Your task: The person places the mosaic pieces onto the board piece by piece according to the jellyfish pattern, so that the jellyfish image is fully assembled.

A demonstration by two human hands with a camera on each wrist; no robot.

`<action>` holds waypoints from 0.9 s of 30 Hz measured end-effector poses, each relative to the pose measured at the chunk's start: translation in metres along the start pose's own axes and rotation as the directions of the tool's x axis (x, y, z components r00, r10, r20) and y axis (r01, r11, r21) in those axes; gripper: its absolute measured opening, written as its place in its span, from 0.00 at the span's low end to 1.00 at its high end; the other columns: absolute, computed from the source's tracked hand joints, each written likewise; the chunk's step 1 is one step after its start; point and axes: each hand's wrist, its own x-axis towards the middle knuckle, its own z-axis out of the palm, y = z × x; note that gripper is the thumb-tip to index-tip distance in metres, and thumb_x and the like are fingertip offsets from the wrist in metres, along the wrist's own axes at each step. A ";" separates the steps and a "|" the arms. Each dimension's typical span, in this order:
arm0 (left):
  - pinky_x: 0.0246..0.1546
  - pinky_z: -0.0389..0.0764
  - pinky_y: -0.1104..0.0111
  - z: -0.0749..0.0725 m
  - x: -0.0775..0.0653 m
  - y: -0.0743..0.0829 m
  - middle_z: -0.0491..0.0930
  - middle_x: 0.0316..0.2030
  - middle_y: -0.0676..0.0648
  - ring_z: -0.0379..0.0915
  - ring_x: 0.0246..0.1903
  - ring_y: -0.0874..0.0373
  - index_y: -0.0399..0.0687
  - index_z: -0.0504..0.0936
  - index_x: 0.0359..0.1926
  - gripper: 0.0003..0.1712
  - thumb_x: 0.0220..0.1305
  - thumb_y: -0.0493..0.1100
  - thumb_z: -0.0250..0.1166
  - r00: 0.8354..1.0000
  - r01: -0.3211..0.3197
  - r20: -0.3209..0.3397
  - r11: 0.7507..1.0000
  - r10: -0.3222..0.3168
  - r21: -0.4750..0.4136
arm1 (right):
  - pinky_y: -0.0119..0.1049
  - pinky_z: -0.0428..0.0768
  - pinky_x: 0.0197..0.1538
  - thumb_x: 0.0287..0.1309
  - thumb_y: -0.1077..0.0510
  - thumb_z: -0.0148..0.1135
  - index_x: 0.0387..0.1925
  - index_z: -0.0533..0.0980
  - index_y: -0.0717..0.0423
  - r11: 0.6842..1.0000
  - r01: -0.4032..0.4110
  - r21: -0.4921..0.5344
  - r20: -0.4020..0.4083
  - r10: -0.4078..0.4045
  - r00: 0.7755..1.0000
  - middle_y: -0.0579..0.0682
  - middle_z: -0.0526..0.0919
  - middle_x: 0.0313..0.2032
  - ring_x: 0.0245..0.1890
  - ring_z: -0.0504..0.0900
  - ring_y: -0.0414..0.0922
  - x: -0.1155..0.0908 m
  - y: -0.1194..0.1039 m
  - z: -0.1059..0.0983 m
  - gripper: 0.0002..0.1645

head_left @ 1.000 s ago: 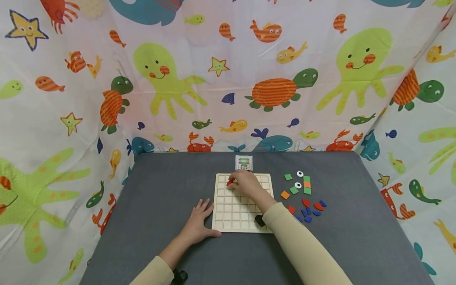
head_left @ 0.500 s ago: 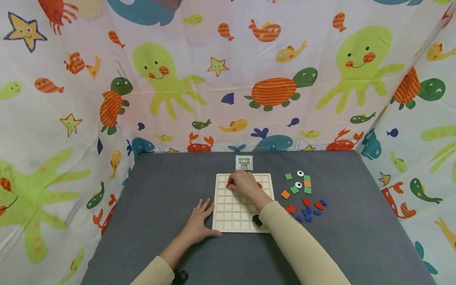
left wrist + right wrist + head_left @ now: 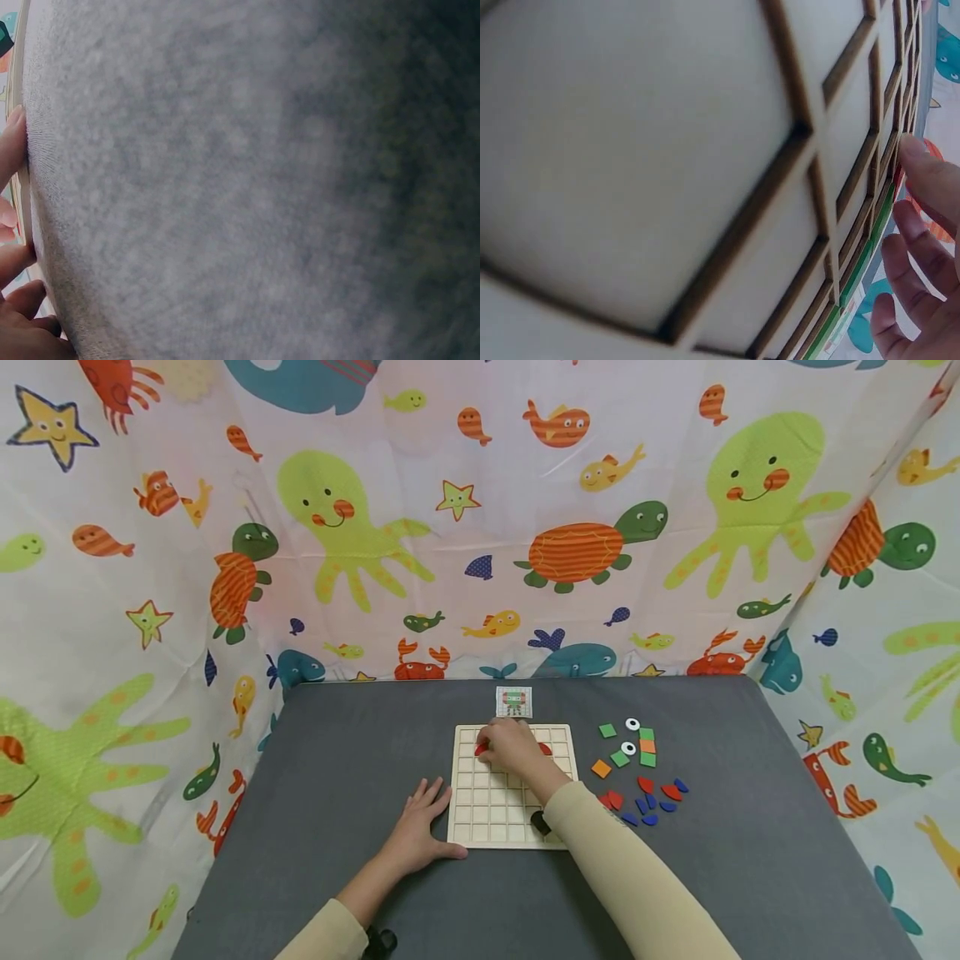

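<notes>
A pale wooden grid board (image 3: 472,818) lies on the grey table. My left hand (image 3: 416,831) rests at its lower left corner, fingers spread along the left edge and thumb at the front edge. Over the upper part of the board reaches my right hand (image 3: 510,746). Between its thumb and forefinger it pinches a small red piece (image 3: 481,749), partly covered by the fingertips. Another red piece (image 3: 545,749) sits on the board right of that hand. In the right wrist view, green pieces (image 3: 855,270) line a row near the curled fingers.
A small picture card (image 3: 513,702) lies behind the board. To the right are scattered green squares (image 3: 607,731), orange squares (image 3: 601,769), white rings (image 3: 632,724), red pieces (image 3: 671,792) and blue pieces (image 3: 667,807). A sea-animal curtain (image 3: 480,527) hangs behind the table.
My right hand and forearm have shifted slightly left, uncovering the red piece on the board's right side. My left hand stays in place.
</notes>
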 end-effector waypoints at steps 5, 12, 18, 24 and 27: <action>0.75 0.50 0.40 0.000 0.001 0.000 0.51 0.79 0.44 0.36 0.80 0.41 0.48 0.61 0.77 0.68 0.39 0.66 0.81 1.000 0.003 0.003 1.000 -0.003 0.010 | 0.48 0.77 0.50 0.57 0.48 0.75 0.47 0.85 0.47 0.999 0.000 0.037 -0.038 0.002 0.999 0.45 0.85 0.45 0.47 0.82 0.48 -0.004 0.002 -0.004 0.17; 0.75 0.50 0.40 -0.001 0.000 0.001 0.53 0.79 0.42 0.37 0.79 0.39 0.46 0.61 0.77 0.67 0.39 0.65 0.82 1.000 -0.010 -0.001 1.000 0.010 0.026 | 0.54 0.77 0.56 0.58 0.48 0.74 0.48 0.85 0.48 0.996 -0.011 0.085 -0.085 0.019 0.996 0.45 0.86 0.44 0.48 0.84 0.49 -0.015 0.008 -0.012 0.18; 0.75 0.50 0.40 -0.001 0.000 0.001 0.52 0.79 0.43 0.37 0.79 0.40 0.46 0.61 0.77 0.67 0.39 0.65 0.82 1.000 -0.002 0.004 1.000 0.002 0.022 | 0.49 0.76 0.51 0.59 0.48 0.73 0.49 0.85 0.48 0.995 -0.012 0.096 -0.116 0.023 0.993 0.44 0.86 0.43 0.46 0.82 0.47 -0.025 0.009 -0.019 0.18; 0.75 0.49 0.40 -0.002 0.000 0.003 0.51 0.79 0.43 0.37 0.80 0.40 0.47 0.61 0.77 0.67 0.40 0.65 0.82 1.000 -0.001 0.010 1.000 0.001 0.020 | 0.50 0.76 0.51 0.60 0.50 0.73 0.51 0.84 0.49 0.995 0.005 0.100 -0.161 0.012 0.987 0.45 0.87 0.44 0.47 0.82 0.48 -0.034 0.010 -0.027 0.18; 0.75 0.49 0.40 -0.002 -0.001 0.003 0.51 0.79 0.43 0.36 0.80 0.40 0.47 0.61 0.77 0.67 0.40 0.64 0.82 1.000 0.005 0.011 1.000 -0.005 0.017 | 0.51 0.76 0.52 0.59 0.50 0.73 0.50 0.85 0.49 0.994 0.010 0.105 -0.177 0.009 0.984 0.45 0.87 0.43 0.47 0.82 0.48 -0.038 0.012 -0.032 0.18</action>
